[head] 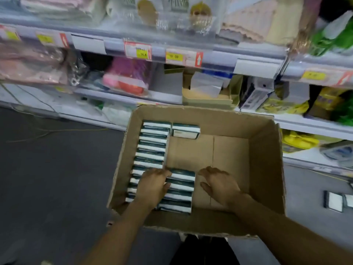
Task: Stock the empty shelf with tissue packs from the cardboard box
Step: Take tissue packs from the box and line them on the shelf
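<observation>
Both forearms are stretched into the box (265, 169). The left hand (152, 186) is laid on the near packs (179, 190), fingers curled over their far edge; whether they are gripped cannot be told. The right hand (219, 184) is held relaxed beside them, holding nothing. Much of the box floor is bare, so the stocking is judged well along. One row (150, 148) and two far packs (186, 130) remain.
</observation>
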A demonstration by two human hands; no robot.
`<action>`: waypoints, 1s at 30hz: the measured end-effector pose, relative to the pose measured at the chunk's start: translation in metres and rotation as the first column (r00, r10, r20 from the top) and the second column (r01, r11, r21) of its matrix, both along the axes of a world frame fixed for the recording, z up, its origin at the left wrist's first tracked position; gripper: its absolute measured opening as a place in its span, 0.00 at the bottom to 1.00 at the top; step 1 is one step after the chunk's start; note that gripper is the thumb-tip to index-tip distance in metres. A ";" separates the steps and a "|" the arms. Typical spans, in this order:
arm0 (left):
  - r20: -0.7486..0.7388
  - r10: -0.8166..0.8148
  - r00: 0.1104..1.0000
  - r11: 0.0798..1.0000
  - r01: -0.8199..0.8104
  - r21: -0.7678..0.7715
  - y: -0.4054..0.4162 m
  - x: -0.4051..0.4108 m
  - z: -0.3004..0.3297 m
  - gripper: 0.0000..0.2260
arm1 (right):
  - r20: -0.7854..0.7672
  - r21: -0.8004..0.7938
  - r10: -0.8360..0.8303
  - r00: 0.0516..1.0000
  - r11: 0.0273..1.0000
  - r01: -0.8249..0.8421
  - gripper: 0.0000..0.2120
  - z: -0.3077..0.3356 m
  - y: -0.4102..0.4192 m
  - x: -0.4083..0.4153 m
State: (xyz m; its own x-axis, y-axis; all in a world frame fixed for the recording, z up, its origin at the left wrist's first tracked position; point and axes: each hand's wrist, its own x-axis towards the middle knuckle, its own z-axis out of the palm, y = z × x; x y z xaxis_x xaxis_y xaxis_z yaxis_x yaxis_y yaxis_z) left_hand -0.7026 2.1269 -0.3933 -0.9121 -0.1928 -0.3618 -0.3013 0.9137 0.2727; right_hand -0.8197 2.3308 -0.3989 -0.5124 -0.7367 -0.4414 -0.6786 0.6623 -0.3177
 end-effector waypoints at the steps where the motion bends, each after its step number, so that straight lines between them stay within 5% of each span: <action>1: 0.001 -0.018 1.000 1.000 0.018 -0.010 -0.001 0.000 -0.009 0.12 | 0.018 0.006 -0.003 1.000 1.000 0.003 0.17 -0.011 -0.004 -0.001; 9: 0.042 -0.197 0.980 0.972 0.200 -0.120 -0.007 0.002 -0.059 0.17 | 0.127 -0.014 0.016 0.992 1.000 -0.014 0.26 -0.076 -0.033 -0.001; 14: 0.041 -0.325 0.945 0.927 0.327 -0.184 -0.012 -0.002 -0.064 0.23 | 0.161 -0.013 -0.063 0.985 0.998 0.066 0.22 -0.087 -0.043 0.003; 20: 0.066 -0.548 0.834 0.780 0.538 -0.318 -0.003 -0.016 -0.064 0.09 | 0.227 -0.001 -0.362 0.904 0.928 0.372 0.12 -0.078 -0.025 -0.010; 23: 0.063 -0.418 0.907 0.875 0.420 -0.240 0.001 -0.021 -0.048 0.12 | 0.288 -0.073 -0.525 0.801 0.822 0.565 0.12 -0.055 -0.007 -0.019; 26: 0.071 -0.042 0.997 0.998 0.038 0.050 0.009 -0.022 -0.024 0.11 | 0.315 -0.213 -0.583 0.749 0.726 0.654 0.13 -0.019 0.012 -0.024; 30: 0.112 0.487 0.866 0.728 -0.474 0.495 0.023 -0.029 0.023 0.09 | 0.260 -0.420 -0.578 0.774 0.654 0.629 0.14 0.036 0.033 -0.023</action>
State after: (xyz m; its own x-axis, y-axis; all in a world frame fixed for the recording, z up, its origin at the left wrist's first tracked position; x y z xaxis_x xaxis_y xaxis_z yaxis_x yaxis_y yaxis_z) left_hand -0.7312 2.1499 -0.3706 -0.7563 -0.4101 -0.5097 -0.6504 0.3870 0.6537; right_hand -0.8427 2.3635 -0.3631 -0.8921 -0.4014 -0.2074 -0.1313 0.6696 -0.7311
